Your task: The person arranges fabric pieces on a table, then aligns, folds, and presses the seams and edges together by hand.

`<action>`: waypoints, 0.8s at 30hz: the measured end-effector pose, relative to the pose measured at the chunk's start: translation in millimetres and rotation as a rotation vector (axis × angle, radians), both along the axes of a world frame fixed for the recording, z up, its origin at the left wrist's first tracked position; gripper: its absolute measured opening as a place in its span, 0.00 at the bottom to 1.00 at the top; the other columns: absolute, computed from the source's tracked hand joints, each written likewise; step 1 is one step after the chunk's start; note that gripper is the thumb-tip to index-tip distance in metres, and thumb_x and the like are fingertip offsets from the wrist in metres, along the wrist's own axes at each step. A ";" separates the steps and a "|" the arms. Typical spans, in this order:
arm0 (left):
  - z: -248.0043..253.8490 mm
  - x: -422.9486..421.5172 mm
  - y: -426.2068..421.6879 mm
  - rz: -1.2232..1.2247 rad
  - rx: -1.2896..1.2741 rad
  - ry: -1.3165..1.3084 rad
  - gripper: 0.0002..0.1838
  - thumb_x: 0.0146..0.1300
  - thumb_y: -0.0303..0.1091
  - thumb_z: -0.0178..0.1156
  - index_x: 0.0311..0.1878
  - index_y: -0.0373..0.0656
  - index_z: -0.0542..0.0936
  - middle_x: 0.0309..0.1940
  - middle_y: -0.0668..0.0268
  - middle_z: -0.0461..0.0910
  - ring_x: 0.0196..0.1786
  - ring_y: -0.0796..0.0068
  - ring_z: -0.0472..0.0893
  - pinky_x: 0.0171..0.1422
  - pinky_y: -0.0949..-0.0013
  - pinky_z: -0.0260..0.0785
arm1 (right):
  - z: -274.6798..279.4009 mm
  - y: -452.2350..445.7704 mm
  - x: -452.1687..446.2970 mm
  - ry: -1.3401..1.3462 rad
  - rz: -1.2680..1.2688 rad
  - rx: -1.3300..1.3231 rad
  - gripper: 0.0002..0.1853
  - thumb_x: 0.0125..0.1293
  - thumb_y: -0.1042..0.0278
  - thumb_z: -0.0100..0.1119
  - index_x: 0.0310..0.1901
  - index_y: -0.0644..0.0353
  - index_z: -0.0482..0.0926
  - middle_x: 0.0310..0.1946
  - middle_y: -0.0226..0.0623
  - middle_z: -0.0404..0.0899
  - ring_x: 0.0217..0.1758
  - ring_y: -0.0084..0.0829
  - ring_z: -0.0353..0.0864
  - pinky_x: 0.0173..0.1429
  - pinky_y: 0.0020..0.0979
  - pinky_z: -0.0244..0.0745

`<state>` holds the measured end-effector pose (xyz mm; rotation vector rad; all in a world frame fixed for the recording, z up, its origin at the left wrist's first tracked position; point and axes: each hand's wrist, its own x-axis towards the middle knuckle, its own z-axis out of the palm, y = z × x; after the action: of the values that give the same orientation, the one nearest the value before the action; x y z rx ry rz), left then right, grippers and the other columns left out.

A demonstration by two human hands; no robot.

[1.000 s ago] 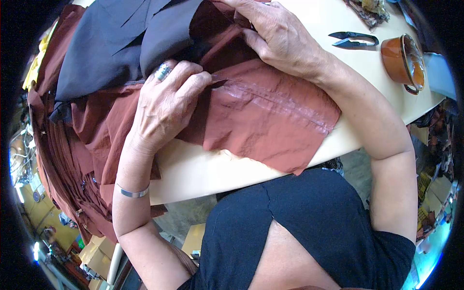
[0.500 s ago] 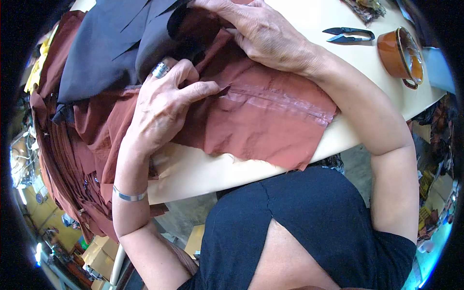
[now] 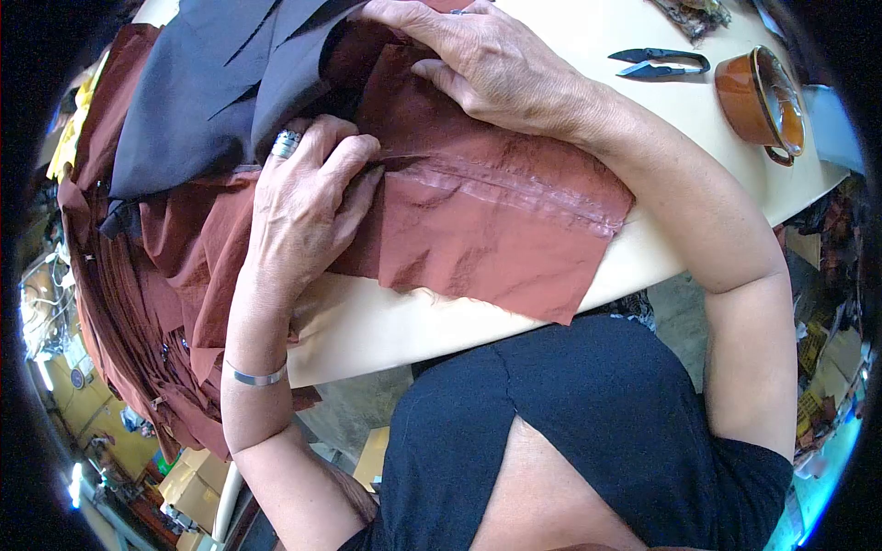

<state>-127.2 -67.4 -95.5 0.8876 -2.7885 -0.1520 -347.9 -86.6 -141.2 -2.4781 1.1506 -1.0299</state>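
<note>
A person in a black short-sleeved top bends both bare arms inward over a cream-topped table [image 3: 363, 326]. The left hand [image 3: 308, 202], at 10 o'clock with a banded ring and a metal bracelet [image 3: 257, 377], arches palm-down on rust-brown cloth [image 3: 487, 248], its fingers curled; their tips are hidden, and whether they pinch the fabric cannot be told. The right hand [image 3: 501, 69], between 12 and 1 o'clock, reaches across with thumb and forefinger wide apart, the forefinger toward dark grey cloth [image 3: 202, 101] at 10 o'clock.

The rust-brown cloth lies from the centre toward 9 o'clock, a pale seam running across it below the right hand. Black thread snips [image 3: 661, 55] rest on the tabletop between 1 and 2 o'clock. Cardboard boxes [image 3: 197, 487] stand on the floor between 7 and 8.

At 2 o'clock, beside the snips, sits a glazed brown pot [image 3: 740, 92] with a loop handle; its shiny, amber-tinted inside shows, the contents unclear.
</note>
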 end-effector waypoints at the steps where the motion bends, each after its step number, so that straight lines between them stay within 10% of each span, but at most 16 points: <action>1: 0.0 -0.2 0.3 0.008 0.009 -0.003 0.10 0.53 0.29 0.61 0.39 0.44 0.75 0.38 0.62 0.73 0.38 0.59 0.75 0.45 0.62 0.68 | -1.3 -0.5 0.0 -0.005 0.002 -0.005 0.33 0.58 0.75 0.51 0.67 0.62 0.55 0.40 0.47 0.78 0.32 0.42 0.77 0.39 0.39 0.65; 24: -5.1 8.9 23.0 -0.043 -0.234 -0.070 0.19 0.49 0.27 0.55 0.47 0.38 0.78 0.47 0.59 0.75 0.49 0.61 0.76 0.53 0.62 0.69 | -3.3 -1.9 -0.2 -0.049 -0.026 -0.013 0.30 0.60 0.74 0.47 0.66 0.63 0.57 0.27 0.43 0.77 0.26 0.39 0.74 0.37 0.37 0.64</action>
<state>-118.4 -44.5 -100.6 0.7896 -2.8148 0.1995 -348.1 -88.5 -144.5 -2.4397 1.1683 -1.1025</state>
